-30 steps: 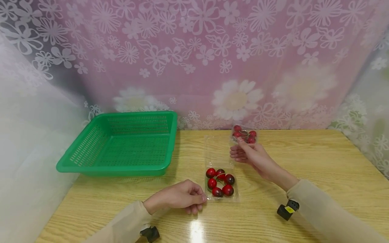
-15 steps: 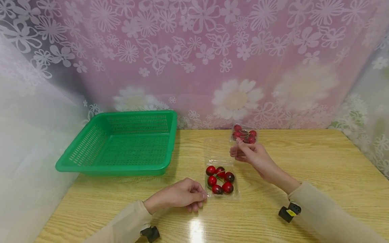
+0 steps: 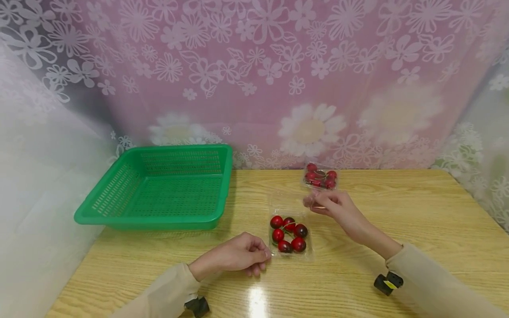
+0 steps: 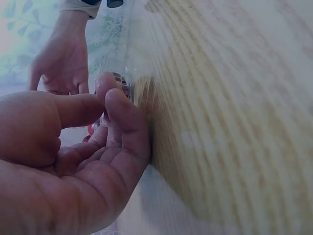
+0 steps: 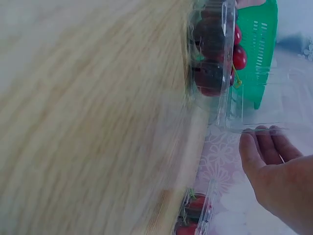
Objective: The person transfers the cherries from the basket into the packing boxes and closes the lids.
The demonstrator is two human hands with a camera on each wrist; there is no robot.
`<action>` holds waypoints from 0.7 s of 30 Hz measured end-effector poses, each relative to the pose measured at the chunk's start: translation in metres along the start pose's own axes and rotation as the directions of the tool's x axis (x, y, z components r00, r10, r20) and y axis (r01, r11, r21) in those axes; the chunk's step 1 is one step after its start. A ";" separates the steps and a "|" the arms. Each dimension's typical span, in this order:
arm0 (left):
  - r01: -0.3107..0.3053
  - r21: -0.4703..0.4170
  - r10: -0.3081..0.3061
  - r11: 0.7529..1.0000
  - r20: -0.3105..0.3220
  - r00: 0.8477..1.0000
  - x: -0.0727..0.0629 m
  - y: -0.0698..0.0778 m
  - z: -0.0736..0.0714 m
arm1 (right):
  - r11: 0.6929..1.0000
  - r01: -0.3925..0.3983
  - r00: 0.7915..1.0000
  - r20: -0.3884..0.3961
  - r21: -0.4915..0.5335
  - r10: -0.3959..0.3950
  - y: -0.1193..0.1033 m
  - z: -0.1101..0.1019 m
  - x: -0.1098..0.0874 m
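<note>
A clear plastic clamshell box [image 3: 310, 256] of red and dark cherries [image 3: 299, 244] lies on the wooden table in the head view. Its transparent lid [image 5: 288, 105] stands raised on the hinge at the far side. My right hand [image 3: 342, 212] holds the lid's right edge between thumb and fingertips, with the other fingers [image 5: 274, 147] just behind. At the near left corner of the box, my left hand [image 3: 244, 254] pinches the rim between thumb and index finger [image 4: 124, 110]. Those fingers partly hide the box in the left wrist view.
A second clear box of cherries [image 3: 320, 176] sits behind my right hand, against the flowered curtain [image 3: 254, 97]. To the left, a green plastic basket [image 3: 151, 221] stands on the table [image 3: 397, 212].
My right hand has swung the lid upward and somewhat toward me, drawing away from the rear box. The left hand stays at the corner of the near box.
</note>
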State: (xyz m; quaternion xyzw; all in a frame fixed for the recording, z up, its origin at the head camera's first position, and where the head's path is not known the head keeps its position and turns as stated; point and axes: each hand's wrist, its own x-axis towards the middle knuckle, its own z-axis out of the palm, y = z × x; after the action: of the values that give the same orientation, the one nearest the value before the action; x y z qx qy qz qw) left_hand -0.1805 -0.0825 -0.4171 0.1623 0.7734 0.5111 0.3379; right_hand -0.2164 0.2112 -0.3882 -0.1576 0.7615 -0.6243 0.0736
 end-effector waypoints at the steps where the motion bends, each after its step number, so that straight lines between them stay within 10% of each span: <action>1: 0.002 0.000 -0.002 1.000 -0.002 1.000 0.000 0.000 0.000 | 1.000 0.008 1.000 0.005 -0.026 -0.008 0.000 0.000 -0.002; 21: 0.016 -0.024 -0.015 1.000 0.024 1.000 -0.003 0.000 -0.001 | 0.919 0.092 0.995 0.082 -0.384 -0.065 0.000 0.004 -0.023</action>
State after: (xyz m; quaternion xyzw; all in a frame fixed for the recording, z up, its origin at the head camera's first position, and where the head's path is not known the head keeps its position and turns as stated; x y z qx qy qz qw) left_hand -0.1790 -0.0852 -0.4159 0.1583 0.7644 0.5157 0.3531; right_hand -0.1931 0.2153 -0.3913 -0.2202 0.8600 -0.4584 0.0416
